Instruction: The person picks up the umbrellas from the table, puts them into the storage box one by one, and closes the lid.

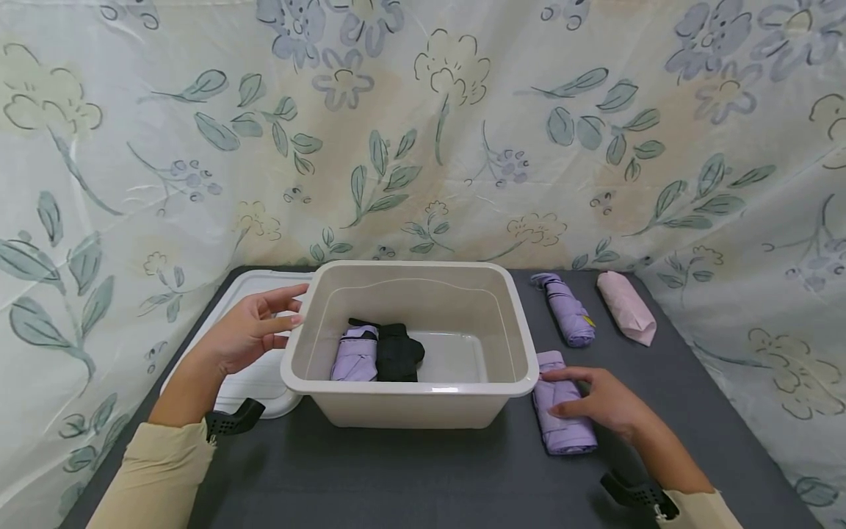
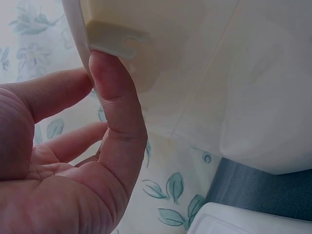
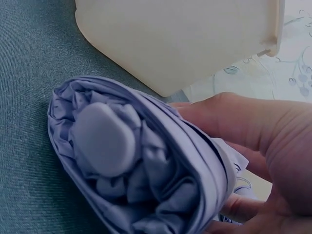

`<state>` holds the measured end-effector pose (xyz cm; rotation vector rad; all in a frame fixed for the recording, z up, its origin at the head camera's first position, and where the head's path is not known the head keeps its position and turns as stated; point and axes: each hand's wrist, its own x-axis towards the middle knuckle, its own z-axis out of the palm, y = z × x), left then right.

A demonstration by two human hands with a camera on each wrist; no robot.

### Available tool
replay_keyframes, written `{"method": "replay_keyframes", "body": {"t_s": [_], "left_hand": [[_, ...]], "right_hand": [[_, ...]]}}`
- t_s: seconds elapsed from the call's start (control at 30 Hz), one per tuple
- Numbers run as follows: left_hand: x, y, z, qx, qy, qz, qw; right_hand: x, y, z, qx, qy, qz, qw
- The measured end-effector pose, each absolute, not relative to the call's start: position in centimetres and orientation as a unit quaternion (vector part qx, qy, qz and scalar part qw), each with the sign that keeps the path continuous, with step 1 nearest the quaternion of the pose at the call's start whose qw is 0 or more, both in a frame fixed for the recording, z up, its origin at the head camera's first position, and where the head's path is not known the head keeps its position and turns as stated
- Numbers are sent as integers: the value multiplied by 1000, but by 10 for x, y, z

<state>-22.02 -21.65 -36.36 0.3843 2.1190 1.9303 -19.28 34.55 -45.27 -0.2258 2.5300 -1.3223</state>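
Note:
A beige plastic bin (image 1: 410, 408) stands mid-table. My left hand (image 1: 254, 330) holds its left rim, with fingertips at the lip; in the left wrist view one finger (image 2: 119, 112) bends up under that rim. Inside the bin lie a lavender folded umbrella (image 1: 355, 356) and a black folded bundle (image 1: 398, 354), side by side at the left. To the bin's right, my right hand (image 1: 604, 400) grips a lavender folded umbrella (image 1: 562, 422) between thumb and fingers. The right wrist view shows this umbrella's pale end cap (image 3: 105, 139) amid gathered cloth.
Behind the right hand lie another lavender folded umbrella (image 1: 568, 312) and a pink rolled bundle (image 1: 626, 307). A white lid (image 1: 231, 294) lies flat left of the bin, partly behind the left arm. A floral curtain (image 1: 423, 147) hangs beyond the dark table (image 1: 396, 477).

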Motion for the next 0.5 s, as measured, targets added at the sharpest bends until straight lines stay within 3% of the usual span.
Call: {"method": "replay_keyframes", "body": {"t_s": [0.5], "left_hand": [[-217,-216,-368,137,724,665,123]], "right_hand": [[-191,361,-451,-68,870,-471,130]]}}
